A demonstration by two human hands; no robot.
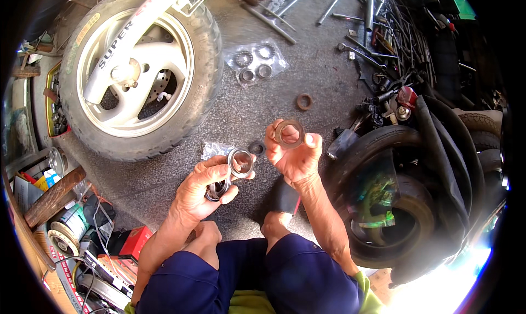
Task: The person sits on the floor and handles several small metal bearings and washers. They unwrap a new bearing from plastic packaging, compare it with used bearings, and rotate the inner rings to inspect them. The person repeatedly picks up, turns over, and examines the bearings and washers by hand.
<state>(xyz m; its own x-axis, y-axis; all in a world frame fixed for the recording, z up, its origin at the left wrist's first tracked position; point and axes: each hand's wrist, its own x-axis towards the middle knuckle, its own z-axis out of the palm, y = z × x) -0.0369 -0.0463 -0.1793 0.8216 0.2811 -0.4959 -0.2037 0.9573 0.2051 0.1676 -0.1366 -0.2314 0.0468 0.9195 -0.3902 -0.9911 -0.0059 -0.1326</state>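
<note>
My left hand [201, 185] is closed on two metal bearing rings. The upper one is a shiny ring [250, 156], held upright between thumb and fingers. Lower in the palm sits a darker ring [211, 193], partly hidden by the fingers. To the right and a little higher, my right hand [296, 159] grips a dull brown bearing ring [289, 145] by its edge, its open face toward me. The two hands are apart. Just beyond them on the ground lie a small dark ring [256, 152] and crumpled clear plastic [215, 150]. Farther off rests a rusty brown ring [304, 108].
A clear packet [256, 71] with several bearing parts lies ahead. At the left, a motorcycle wheel [207, 84] stands on a white fork leg [123, 45]. Wrenches and other tools [370, 13] spread at the far right. Loose tyres [356, 171] crowd my right side; boxes [134, 243] and spools fill the lower left.
</note>
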